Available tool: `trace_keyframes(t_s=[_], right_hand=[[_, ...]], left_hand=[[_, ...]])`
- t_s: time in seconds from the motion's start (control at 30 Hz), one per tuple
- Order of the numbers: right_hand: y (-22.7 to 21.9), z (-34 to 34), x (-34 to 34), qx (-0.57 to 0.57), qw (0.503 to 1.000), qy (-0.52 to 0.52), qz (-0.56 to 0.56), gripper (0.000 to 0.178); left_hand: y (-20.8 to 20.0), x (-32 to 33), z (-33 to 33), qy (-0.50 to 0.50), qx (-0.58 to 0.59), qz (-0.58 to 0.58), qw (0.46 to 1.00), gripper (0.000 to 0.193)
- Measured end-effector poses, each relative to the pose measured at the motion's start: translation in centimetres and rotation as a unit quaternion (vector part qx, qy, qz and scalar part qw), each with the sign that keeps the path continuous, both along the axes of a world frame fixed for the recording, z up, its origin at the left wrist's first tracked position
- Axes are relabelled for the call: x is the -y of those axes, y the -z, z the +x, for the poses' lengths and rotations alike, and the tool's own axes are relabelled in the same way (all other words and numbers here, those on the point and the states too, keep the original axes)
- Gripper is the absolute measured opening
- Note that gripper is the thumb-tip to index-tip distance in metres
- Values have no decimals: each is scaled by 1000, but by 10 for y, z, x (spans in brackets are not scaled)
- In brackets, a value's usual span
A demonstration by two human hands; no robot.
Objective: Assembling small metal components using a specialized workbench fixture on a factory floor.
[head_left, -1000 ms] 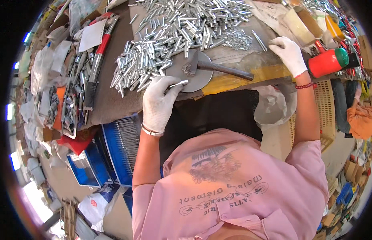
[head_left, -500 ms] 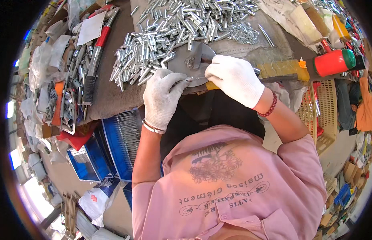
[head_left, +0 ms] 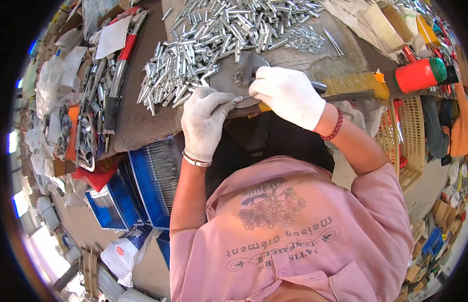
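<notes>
My left hand (head_left: 203, 121), in a white knit glove, pinches a small silver metal pin (head_left: 237, 99) between thumb and forefinger. It hovers at the front edge of a round grey plate (head_left: 225, 75). Just to the right, my right hand (head_left: 289, 95), also gloved, has its fingers bent together close to the pin's tip; what they hold is hidden. Beyond it, a dark metal block (head_left: 247, 63) stands on the plate. A dark cylindrical bar end (head_left: 318, 87) shows behind my right hand. Many silver tube pieces (head_left: 178, 70) are heaped behind my left hand.
Smaller silver parts (head_left: 304, 40) lie beside the heap, near a thin rod (head_left: 333, 43). A red and green container (head_left: 420, 77) is at the right. Tools (head_left: 113, 90) crowd the left side. Blue bins (head_left: 151, 176) stand below the bench at left, a yellow basket (head_left: 413, 136) at right.
My right hand has shifted slightly left and down toward the pin, uncovering more of the dark bar end. My left hand stays nearly in place, still pinching the pin.
</notes>
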State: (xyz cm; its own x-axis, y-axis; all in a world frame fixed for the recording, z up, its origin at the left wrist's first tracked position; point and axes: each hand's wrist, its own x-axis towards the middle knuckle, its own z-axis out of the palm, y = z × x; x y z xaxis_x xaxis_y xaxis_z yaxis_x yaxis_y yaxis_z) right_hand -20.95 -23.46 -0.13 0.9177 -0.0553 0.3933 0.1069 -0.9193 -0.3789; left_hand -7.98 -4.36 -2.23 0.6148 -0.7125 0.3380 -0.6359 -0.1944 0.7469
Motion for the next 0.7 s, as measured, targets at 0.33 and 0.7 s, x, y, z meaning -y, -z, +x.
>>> trace_keyframes(t_s=[0.33,0.7], right_hand=[[-7,-19,10,40,995,85,-17,5],[15,-50,119,-121,907,403,-27,11]], left_hand=[[-11,-7,0,26,50,5,998,20],[-13,-4,-1,34,50,2,998,18]])
